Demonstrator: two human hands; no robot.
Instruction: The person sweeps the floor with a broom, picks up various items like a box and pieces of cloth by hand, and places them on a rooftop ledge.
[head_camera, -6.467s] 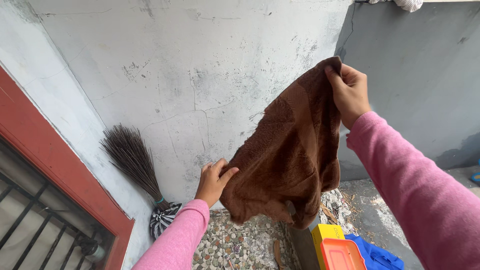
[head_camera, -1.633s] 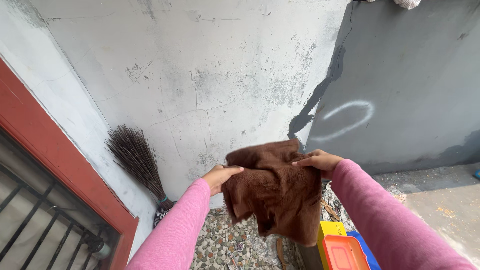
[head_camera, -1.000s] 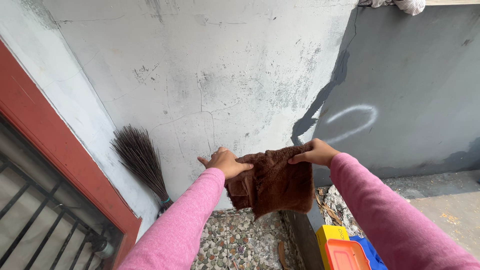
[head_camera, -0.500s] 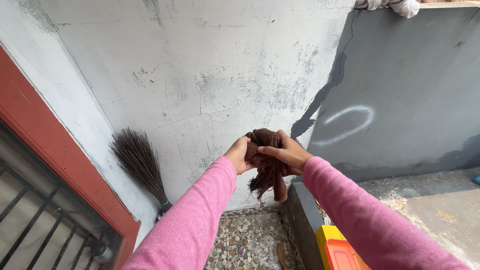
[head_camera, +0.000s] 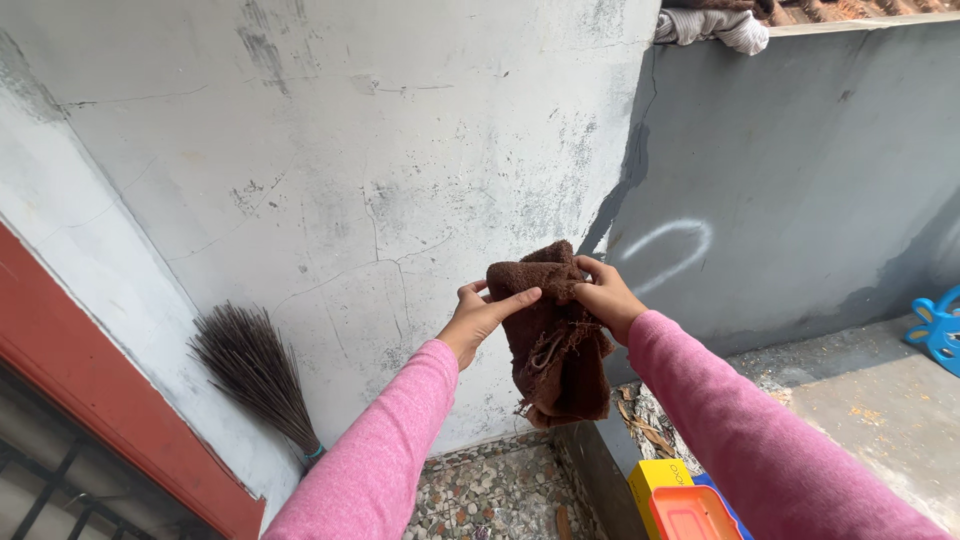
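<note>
Outdoors, cracked grey wall (head_camera: 400, 150) (pebbled floor (head_camera: 500, 495)).

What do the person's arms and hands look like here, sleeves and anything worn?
Both arms wear long pink knit sleeves reaching the wrists. The left hand and right hand are bare: no gloves, and no rings, watch or bracelets show. The sleeves are plain, without visible pattern or print.

Pebble-tiled floor (head_camera: 480, 495) carries a broom (head_camera: 255, 375); the concrete ledge (head_camera: 850, 390) carries debris.
</note>
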